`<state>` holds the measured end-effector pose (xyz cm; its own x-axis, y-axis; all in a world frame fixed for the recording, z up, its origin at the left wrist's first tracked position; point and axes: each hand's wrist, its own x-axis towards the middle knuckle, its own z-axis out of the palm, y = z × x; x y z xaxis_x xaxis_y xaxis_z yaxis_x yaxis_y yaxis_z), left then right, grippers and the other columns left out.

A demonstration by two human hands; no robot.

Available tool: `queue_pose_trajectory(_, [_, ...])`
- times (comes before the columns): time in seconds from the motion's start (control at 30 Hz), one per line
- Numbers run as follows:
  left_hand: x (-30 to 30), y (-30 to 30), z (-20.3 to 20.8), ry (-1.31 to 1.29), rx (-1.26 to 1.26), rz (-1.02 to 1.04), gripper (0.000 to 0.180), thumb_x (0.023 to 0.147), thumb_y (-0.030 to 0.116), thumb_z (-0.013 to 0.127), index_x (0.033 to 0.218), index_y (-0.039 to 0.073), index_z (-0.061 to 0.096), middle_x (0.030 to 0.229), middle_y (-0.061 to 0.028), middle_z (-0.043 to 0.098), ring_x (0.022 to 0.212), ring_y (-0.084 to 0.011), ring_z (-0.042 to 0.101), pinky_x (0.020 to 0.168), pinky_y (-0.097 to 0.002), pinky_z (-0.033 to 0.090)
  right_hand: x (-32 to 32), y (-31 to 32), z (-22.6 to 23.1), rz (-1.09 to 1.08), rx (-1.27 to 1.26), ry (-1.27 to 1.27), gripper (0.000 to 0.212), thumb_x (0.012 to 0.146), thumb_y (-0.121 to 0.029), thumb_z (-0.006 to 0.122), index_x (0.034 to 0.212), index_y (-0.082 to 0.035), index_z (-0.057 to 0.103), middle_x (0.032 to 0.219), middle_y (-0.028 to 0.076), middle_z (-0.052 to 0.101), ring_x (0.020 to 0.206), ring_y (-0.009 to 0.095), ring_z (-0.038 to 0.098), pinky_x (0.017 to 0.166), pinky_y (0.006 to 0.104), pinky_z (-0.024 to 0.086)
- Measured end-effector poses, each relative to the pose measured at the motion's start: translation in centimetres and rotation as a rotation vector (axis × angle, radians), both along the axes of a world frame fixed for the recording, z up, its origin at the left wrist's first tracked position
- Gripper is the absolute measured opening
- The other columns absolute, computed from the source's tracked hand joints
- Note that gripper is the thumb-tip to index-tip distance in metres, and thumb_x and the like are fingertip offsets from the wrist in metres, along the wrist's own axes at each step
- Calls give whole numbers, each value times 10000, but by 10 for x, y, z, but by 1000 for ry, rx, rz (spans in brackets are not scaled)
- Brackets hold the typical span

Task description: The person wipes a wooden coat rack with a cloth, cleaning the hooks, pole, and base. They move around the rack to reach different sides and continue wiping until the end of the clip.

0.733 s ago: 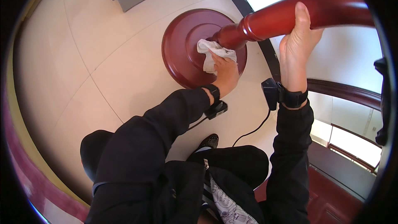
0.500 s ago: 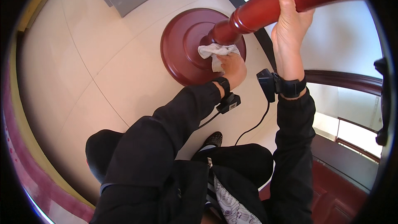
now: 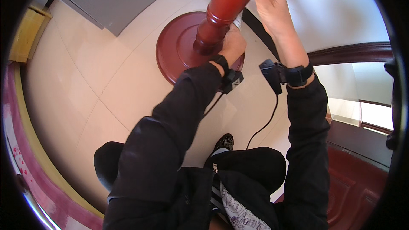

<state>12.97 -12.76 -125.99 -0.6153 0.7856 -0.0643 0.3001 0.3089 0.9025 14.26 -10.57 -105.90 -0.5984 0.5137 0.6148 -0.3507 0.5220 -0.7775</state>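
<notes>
A glossy red-brown turned wooden post (image 3: 227,1) rises from a round, ringed base (image 3: 169,50) on the tiled floor. My right hand (image 3: 271,5) grips the post high up, its thumb along the near side and its other fingers partly hidden. Low down, at the right side of the post just above the base, is my left hand (image 3: 234,44). It is closed on a white cloth (image 3: 238,19), of which only a small piece shows past the post. Most of the left fingers are hidden behind the wood.
A grey panel (image 3: 115,0) stands at the far left, with a yellow wooden box-like piece (image 3: 29,34) beyond the floor. Along the left edge curves a pink-and-purple border (image 3: 36,174). A pale wall with dark trim (image 3: 349,53) is on the right. Cables hang from both wrist devices.
My left hand has moved with the cloth from the front of the post's foot around to its right side. The post appears more upright, and my right hand sits slightly farther left.
</notes>
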Motion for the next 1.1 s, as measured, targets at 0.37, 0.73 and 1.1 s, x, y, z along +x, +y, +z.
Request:
queue_pose_trajectory(0.37, [24,-83,15,-127,137,-352,909,894,37,524,1541,-97,-100,1544,-433,179,1473,-530,201,1219,-441,215,129,-13,-175,12,-1159,-715,749,976,-656,517,1474,-97,483,1405,130,583,1263,267,568,1054,376,464])
queue_pose_trajectory(0.73, [-93,-138,99,-269,20,-435,227,902,122,645,1055,-11,746,869,-118,762,730,-127,722,677,-270,554,92,6,-176,327,-1433,96,496,1066,-391,496,1432,-58,491,1352,121,605,1218,263,604,1063,451,486])
queue_pose_trajectory(1.1, [-107,-80,73,-246,408,-349,672,674,-68,898,1254,35,576,1201,-65,671,1116,-192,641,995,-347,523,-8,18,-205,330,-1186,-122,791,1004,-715,344,1378,-61,581,1334,125,637,1204,226,593,1050,381,461])
